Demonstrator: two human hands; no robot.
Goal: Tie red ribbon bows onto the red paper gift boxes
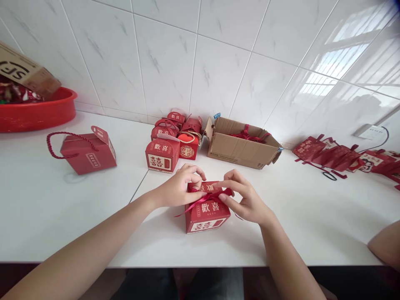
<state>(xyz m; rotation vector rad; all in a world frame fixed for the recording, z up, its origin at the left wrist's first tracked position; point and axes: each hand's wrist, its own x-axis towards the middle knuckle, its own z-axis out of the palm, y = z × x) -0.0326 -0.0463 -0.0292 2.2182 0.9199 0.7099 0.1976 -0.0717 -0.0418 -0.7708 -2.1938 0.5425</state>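
Note:
A red gift box point(206, 212) with white lettering stands on the white table in front of me. Across its top lies a dark red ribbon point(200, 201), crossed or knotted near the middle, one tail hanging off the left side. My left hand point(189, 185) is at the box's upper left, thumb and bent fingers closed on the ribbon near the knot. From the right, my right hand point(240, 196) pinches a ribbon loop between thumb and fingers just above the lid.
Several finished red boxes point(162, 154) stand by the wall, beside a cardboard carton point(240, 152) holding red ribbon. A box with a rope handle point(89, 154) sits left, near a red basin point(37, 116). Right are flat red packets point(328, 154), scissors point(329, 176) and another person's arm point(387, 243).

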